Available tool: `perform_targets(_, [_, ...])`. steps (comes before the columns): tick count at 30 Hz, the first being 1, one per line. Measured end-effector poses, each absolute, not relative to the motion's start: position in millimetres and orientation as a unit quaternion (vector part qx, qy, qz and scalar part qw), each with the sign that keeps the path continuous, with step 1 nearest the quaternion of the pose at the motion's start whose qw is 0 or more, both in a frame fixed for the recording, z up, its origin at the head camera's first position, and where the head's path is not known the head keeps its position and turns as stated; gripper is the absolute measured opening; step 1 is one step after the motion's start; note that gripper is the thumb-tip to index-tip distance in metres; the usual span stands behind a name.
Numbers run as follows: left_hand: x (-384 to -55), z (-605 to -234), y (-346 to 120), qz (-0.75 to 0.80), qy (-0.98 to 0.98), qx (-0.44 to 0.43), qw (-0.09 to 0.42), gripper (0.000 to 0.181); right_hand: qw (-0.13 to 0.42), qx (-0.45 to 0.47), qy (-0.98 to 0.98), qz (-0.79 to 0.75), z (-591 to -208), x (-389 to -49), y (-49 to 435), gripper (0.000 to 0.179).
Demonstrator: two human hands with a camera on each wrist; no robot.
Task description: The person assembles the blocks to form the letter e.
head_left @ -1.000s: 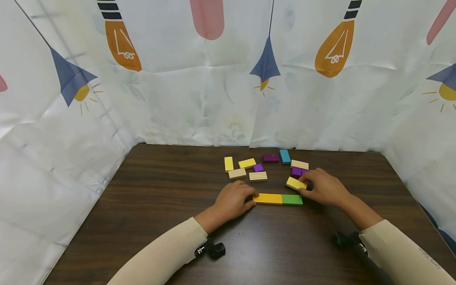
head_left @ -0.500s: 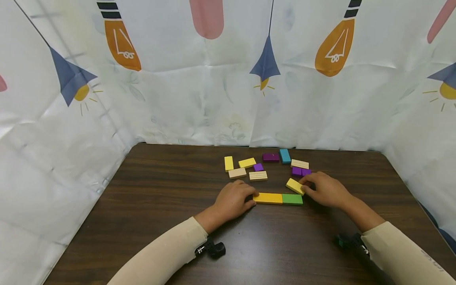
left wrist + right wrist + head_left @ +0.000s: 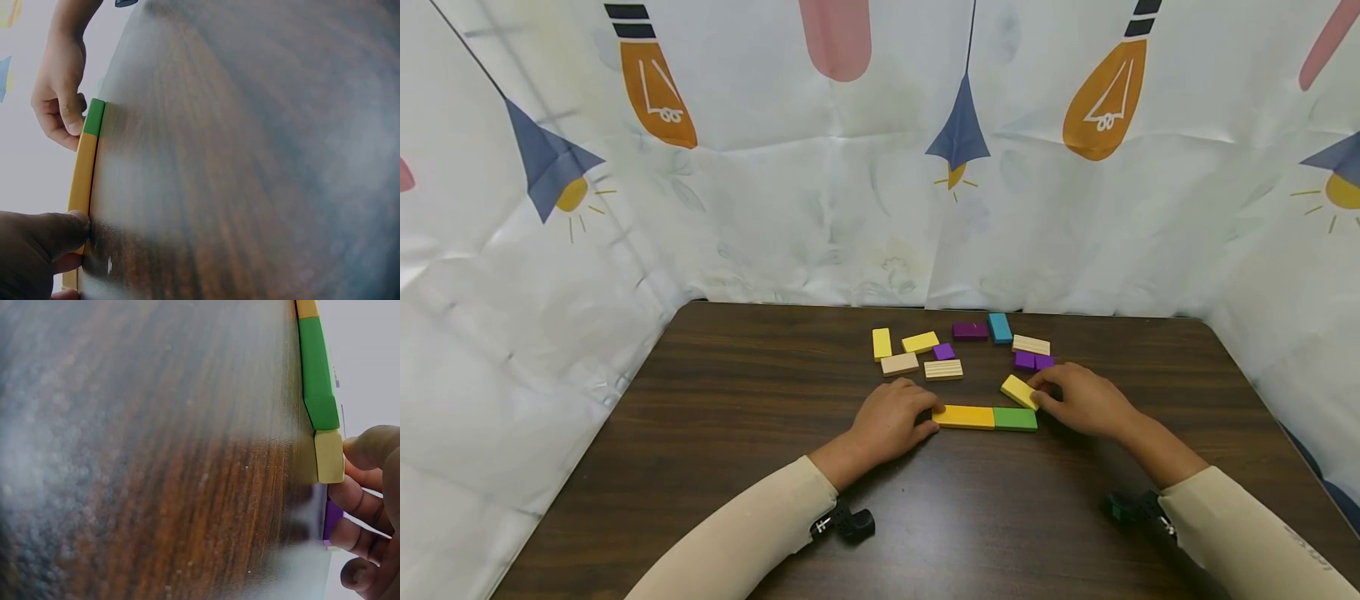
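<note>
The left hand (image 3: 891, 422) grips the left end of an orange block (image 3: 967, 417), its thumb (image 3: 70, 232) along the near side. End to end with that block, on its right, lies a green block (image 3: 1015, 419). Together they form a straight row on the dark table. Just behind the green block a yellow block (image 3: 1018, 392) lies at a slant, pinched at its right end by the thumb and finger of the right hand (image 3: 1086, 400). Up close in the right wrist view, the end of the yellow block shows right beside the green block's corner.
Behind the row lie loose blocks: two yellow blocks (image 3: 882, 344), pale wood blocks (image 3: 943, 370), several purple blocks (image 3: 971, 332) and a blue block (image 3: 1000, 328). A printed white curtain (image 3: 820, 217) hangs behind the dark wooden table (image 3: 737, 375).
The yellow block has turned to a steeper slant, its right end now closer to the green block. The right hand has shifted slightly nearer; the left hand has stayed in place.
</note>
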State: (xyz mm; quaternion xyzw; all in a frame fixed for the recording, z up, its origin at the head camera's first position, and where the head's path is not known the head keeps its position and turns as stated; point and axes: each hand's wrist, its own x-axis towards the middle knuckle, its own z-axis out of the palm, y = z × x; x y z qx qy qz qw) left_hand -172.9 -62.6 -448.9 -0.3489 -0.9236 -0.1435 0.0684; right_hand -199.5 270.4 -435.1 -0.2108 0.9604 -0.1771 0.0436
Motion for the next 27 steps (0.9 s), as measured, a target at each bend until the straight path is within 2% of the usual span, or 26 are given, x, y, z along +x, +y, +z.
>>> perform_targets(17, [-173.3,-448.7,-62.5,-0.148,-0.922,-0.352,0.064,0.021,0.033,-0.220,0.957,-0.184,-437.1,-201.4,270.1,0.020])
perform_targets(27, [-173.9,-449.1,-61.7,-0.150,-0.919,-0.357,0.080,0.020,0.038,-0.219,0.957,-0.184,-432.1,-209.0,270.5,0.021])
